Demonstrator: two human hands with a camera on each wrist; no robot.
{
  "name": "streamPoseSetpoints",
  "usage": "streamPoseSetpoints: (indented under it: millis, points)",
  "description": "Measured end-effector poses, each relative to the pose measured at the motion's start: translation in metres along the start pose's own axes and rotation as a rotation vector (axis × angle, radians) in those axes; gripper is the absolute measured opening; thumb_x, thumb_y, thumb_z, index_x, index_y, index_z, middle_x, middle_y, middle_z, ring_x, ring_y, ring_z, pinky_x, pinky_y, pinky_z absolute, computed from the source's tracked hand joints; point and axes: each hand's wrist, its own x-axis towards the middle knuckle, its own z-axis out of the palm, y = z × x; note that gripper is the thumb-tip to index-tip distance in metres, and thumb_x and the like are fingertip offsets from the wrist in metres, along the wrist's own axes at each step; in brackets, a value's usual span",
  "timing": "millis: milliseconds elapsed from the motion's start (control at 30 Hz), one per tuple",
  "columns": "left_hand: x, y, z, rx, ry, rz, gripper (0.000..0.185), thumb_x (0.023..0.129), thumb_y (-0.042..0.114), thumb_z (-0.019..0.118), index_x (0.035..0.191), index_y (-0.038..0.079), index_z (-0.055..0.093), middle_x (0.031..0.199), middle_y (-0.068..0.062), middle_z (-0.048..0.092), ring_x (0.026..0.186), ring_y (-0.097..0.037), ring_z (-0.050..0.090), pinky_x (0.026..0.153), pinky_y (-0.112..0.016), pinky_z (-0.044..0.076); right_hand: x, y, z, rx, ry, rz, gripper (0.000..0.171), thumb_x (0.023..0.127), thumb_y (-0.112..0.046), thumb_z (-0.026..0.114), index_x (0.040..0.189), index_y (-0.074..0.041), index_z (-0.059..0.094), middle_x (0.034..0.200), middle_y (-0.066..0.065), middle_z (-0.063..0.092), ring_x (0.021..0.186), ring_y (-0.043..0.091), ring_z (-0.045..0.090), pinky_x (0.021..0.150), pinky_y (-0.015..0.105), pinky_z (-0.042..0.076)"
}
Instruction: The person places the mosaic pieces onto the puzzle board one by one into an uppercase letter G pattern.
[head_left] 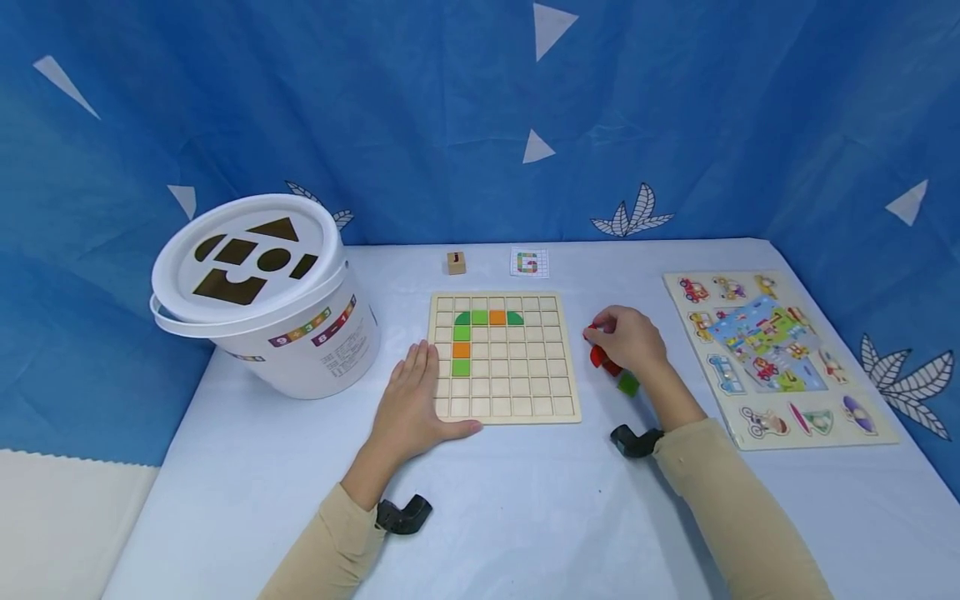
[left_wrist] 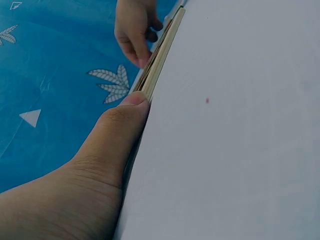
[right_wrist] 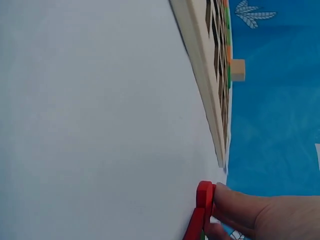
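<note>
Fingers (head_left: pixel 600 333) of the right hand (head_left: pixel 628 337) are pinched on a red tile (head_left: pixel 597 357) right of the grid board (head_left: pixel 505 358), steadied by the flat left hand (head_left: pixel 411 402); placement into an empty cell is judged next.

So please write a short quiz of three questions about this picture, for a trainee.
1. True or false: the left hand lies flat on the left edge of the square wooden grid board.
2. What does the right hand pinch in its fingers?
A. red flat piece
B. small wooden cube
C. white bucket lid
3. Fill in: the loose green piece lies to the ____ of the board.

Key: 1 true; 2 A; 3 right.
</note>
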Motion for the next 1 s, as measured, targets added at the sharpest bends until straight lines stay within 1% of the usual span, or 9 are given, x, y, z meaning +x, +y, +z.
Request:
streamPoseSetpoints:
  millis: [100, 200, 333, 467, 633, 800, 867, 933, 1000]
  points:
    - [0.000, 0.001, -0.001, 0.002, -0.002, 0.000, 0.136, 0.065, 0.085, 0.065, 0.158, 0.000, 0.012, 0.167, -0.014, 0.007, 0.157, -0.027, 0.005, 0.126, -0.049, 0.012, 0.001, 0.001, -0.001, 0.023, -0.039, -0.033, 0.034, 0.094, -0.026, 0.069, 0.124, -0.012, 0.064, 0.117, 0.014, 0.060, 0.106, 0.031, 0.053, 0.085, 0.043, 0.054]
    - [0.000, 0.001, -0.001, 0.005, -0.006, -0.004, 0.136, 0.065, 0.085, 0.065, 0.158, 0.000, 0.012, 0.168, -0.014, 0.008, 0.157, -0.027, 0.005, 0.126, -0.049, 0.012, 0.001, 0.001, -0.003, 0.031, -0.073, -0.052, 0.039, 0.094, -0.025, 0.067, 0.130, -0.011, 0.061, 0.124, 0.015, 0.059, 0.112, 0.033, 0.052, 0.092, 0.048, 0.053]
    - [0.000, 0.002, -0.002, 0.005, -0.008, -0.007, 0.136, 0.065, 0.084, 0.066, 0.158, 0.000, 0.012, 0.167, -0.014, 0.008, 0.157, -0.028, 0.005, 0.126, -0.049, 0.012, 0.001, 0.001, -0.003, 0.020, -0.091, -0.065, 0.042, 0.092, -0.025, 0.071, 0.130, -0.010, 0.061, 0.126, 0.017, 0.058, 0.113, 0.033, 0.052, 0.095, 0.050, 0.052]
    - [0.000, 0.001, -0.002, 0.004, -0.007, -0.011, 0.136, 0.065, 0.084, 0.066, 0.158, 0.000, 0.013, 0.167, -0.014, 0.008, 0.157, -0.027, 0.005, 0.126, -0.049, 0.012, 0.003, 0.001, -0.003, 0.026, -0.104, -0.110, 0.033, 0.093, -0.019, 0.070, 0.123, -0.010, 0.062, 0.123, 0.016, 0.058, 0.110, 0.033, 0.052, 0.096, 0.050, 0.051]
    - [0.000, 0.001, -0.001, 0.007, -0.003, -0.001, 0.136, 0.065, 0.084, 0.067, 0.157, -0.001, 0.014, 0.167, -0.015, 0.009, 0.156, -0.028, 0.006, 0.126, -0.050, 0.013, 0.004, 0.001, -0.003, 0.031, -0.113, -0.117, 0.028, 0.093, -0.018, 0.069, 0.118, -0.012, 0.060, 0.116, 0.014, 0.060, 0.104, 0.032, 0.053, 0.087, 0.045, 0.053]
    - [0.000, -0.001, 0.001, 0.025, -0.010, -0.002, 0.136, 0.065, 0.086, 0.064, 0.158, 0.001, 0.012, 0.168, -0.014, 0.008, 0.157, -0.027, 0.004, 0.126, -0.048, 0.012, 0.001, -0.001, -0.001, 0.050, -0.080, -0.134, 0.023, 0.094, -0.020, 0.068, 0.115, -0.014, 0.062, 0.111, 0.013, 0.063, 0.099, 0.030, 0.055, 0.078, 0.036, 0.052]
    - [0.001, -0.001, 0.001, 0.025, -0.009, -0.001, 0.137, 0.065, 0.087, 0.063, 0.158, 0.001, 0.012, 0.168, -0.013, 0.008, 0.157, -0.027, 0.004, 0.126, -0.048, 0.012, -0.001, -0.006, 0.001, 0.078, -0.065, -0.159, 0.021, 0.094, -0.021, 0.068, 0.114, -0.014, 0.063, 0.110, 0.012, 0.064, 0.097, 0.029, 0.056, 0.073, 0.034, 0.051]
    - [0.001, -0.001, 0.001, 0.022, -0.007, -0.001, 0.137, 0.064, 0.087, 0.063, 0.158, 0.001, 0.012, 0.168, -0.013, 0.008, 0.157, -0.027, 0.004, 0.126, -0.048, 0.012, -0.006, -0.014, 0.005, 0.107, -0.056, -0.194, 0.021, 0.093, -0.021, 0.070, 0.112, -0.015, 0.065, 0.108, 0.010, 0.066, 0.097, 0.028, 0.056, 0.073, 0.033, 0.050]
    - [0.001, -0.002, 0.001, 0.019, -0.005, -0.001, 0.137, 0.064, 0.087, 0.064, 0.158, 0.001, 0.012, 0.168, -0.013, 0.008, 0.157, -0.027, 0.004, 0.126, -0.048, 0.012, -0.011, -0.025, 0.011, 0.131, -0.064, -0.229, 0.021, 0.092, -0.021, 0.072, 0.111, -0.016, 0.066, 0.106, 0.008, 0.067, 0.098, 0.027, 0.057, 0.073, 0.032, 0.050]
